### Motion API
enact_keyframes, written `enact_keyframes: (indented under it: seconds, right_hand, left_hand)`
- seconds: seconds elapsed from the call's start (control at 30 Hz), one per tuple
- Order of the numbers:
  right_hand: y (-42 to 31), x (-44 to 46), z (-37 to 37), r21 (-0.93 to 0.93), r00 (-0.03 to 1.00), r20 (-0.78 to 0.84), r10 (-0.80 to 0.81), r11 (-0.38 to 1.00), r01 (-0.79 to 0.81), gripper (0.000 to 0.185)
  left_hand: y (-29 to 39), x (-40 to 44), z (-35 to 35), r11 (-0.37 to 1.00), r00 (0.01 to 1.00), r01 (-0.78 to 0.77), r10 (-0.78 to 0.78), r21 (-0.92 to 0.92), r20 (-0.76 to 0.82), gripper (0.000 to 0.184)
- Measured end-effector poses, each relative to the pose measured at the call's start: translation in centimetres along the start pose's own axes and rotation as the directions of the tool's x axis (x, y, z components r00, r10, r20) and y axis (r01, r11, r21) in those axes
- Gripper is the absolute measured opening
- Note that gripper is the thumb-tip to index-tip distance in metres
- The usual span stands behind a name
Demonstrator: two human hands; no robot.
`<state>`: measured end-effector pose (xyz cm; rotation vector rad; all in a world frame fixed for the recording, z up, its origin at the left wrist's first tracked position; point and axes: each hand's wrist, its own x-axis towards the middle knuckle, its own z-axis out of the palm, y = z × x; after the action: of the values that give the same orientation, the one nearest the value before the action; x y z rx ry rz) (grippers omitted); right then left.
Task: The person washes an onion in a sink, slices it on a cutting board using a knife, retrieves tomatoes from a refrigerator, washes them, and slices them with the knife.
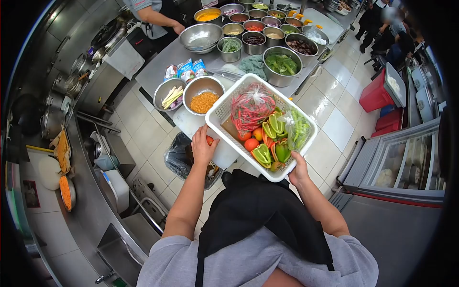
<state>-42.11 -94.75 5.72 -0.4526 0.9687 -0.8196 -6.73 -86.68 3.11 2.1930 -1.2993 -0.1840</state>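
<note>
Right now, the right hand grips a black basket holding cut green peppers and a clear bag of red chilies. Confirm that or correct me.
The colour is wrong: the head view shows a white basket. The right hand does grip it, and it holds cut green peppers and a clear bag of red chilies.

A commercial kitchen is indicated by many ingredient pots (254,49), which are placed beyond the right hand (300,171).
</note>
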Motion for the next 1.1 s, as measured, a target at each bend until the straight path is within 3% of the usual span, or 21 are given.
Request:
enact_keyframes:
  seconds: [0.13, 0.2, 0.23, 0.3, 0.33, 0.47, 0.53, 0.83, 1.0, 1.1]
  right_hand:
    - [-0.1, 0.0, 0.0, 0.042, 1.0, 0.004, 0.007, 0.999, -0.007, 0.057]
    - [-0.3, -0.1, 0.1, 0.044, 1.0, -0.005, -0.002, 0.999, 0.002, 0.057]
    - [-0.3, -0.1, 0.3, 0.045, 1.0, -0.012, -0.005, 0.999, 0.005, 0.057]
    - [-0.5, -0.2, 0.0, 0.019, 1.0, 0.014, -0.012, 1.0, 0.012, 0.058]
    - [-0.7, -0.1, -0.1, -0.006, 0.999, 0.039, -0.019, 1.0, 0.019, 0.06]
    - [-1.4, 0.3, -1.9, -0.033, 0.999, 0.049, 0.015, 0.999, -0.014, 0.064]
    - [-1.8, 0.5, -3.2, -0.046, 0.998, 0.066, 0.016, 0.999, -0.013, 0.062]
    - [-2.9, 0.7, -5.4, -0.087, 0.994, 0.093, 0.066, 0.995, -0.058, 0.062]
    - [-2.9, -0.1, -4.4, -0.092, 1.0, 0.006, 0.026, 0.995, -0.025, 0.06]
    - [-2.7, -0.1, -4.2, -0.055, 1.0, 0.0, 0.024, 0.998, -0.024, 0.061]
  left_hand:
    - [0.2, 0.4, -1.6, 0.998, 0.999, -0.02, 0.022, -0.059, 0.046, 0.088]
    - [-0.5, 0.4, -2.0, 0.969, 0.997, -0.07, 0.065, -0.236, -0.028, 0.086]
    - [-0.8, 0.4, -2.2, 0.969, 0.998, -0.069, 0.064, -0.238, -0.028, 0.086]
    - [-1.2, 0.0, -2.8, 0.868, 0.985, 0.164, -0.17, -0.468, 0.03, 0.083]
    - [-1.4, -0.5, -3.1, 0.881, 0.984, 0.16, -0.177, -0.445, 0.003, 0.072]
    - [-1.3, -1.1, -4.4, 0.897, 0.974, 0.159, -0.212, -0.412, -0.085, 0.06]
    - [-1.0, -1.2, -4.9, 0.898, 0.965, 0.083, -0.181, -0.431, -0.19, 0.047]
    - [1.1, 1.4, -6.6, 0.9, 0.97, -0.06, -0.05, -0.432, -0.238, 0.036]
    - [3.9, 3.7, -5.9, 0.832, 0.992, 0.084, -0.02, -0.549, 0.121, 0.039]
    - [2.9, 6.2, -1.3, 0.774, 0.983, 0.077, 0.046, -0.628, 0.178, 0.044]
